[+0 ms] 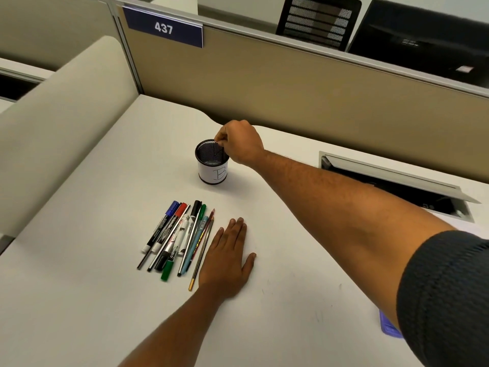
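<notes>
You face white desk (pixel 79 300). Beige partition (pixel 291 96) runs along its far edge, with blue plate reading 437 (pixel 164 28) at top left. Beyond it you see black mesh chair back (pixel 317 21) and dark monitor (pixel 423 35). Rounded cream panel (pixel 66 115) stands at left. Open cable hatch (pixel 391 186) is set in desk at right. Purple item (pixel 389 327) lies near right edge, partly hidden.

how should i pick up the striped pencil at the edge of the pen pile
Pinch the striped pencil at its near, gold-tipped end, from above. It lies flat at the row's right edge, that end juts past the other pens, and the left hand rests flat close beside its shaft, crowding the side.
</notes>
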### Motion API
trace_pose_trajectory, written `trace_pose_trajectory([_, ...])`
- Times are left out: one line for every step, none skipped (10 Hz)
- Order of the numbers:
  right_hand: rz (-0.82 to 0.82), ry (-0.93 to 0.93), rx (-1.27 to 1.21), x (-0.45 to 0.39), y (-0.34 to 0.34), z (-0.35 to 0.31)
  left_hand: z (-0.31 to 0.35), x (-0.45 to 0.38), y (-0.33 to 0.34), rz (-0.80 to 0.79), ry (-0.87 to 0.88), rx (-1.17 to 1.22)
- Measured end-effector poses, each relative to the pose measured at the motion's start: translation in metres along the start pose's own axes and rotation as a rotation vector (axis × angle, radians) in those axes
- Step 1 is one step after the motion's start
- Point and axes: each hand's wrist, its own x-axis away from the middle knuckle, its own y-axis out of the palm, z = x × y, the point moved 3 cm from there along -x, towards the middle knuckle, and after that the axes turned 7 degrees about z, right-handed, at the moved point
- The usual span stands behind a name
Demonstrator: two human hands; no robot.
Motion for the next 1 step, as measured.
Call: trace_pose_trajectory([0.050, 0.034, 0.008, 0.0021, -0.0024, -0.0008, 0.0012, 0.0000, -0.0021, -0.002, 0.003, 0.014])
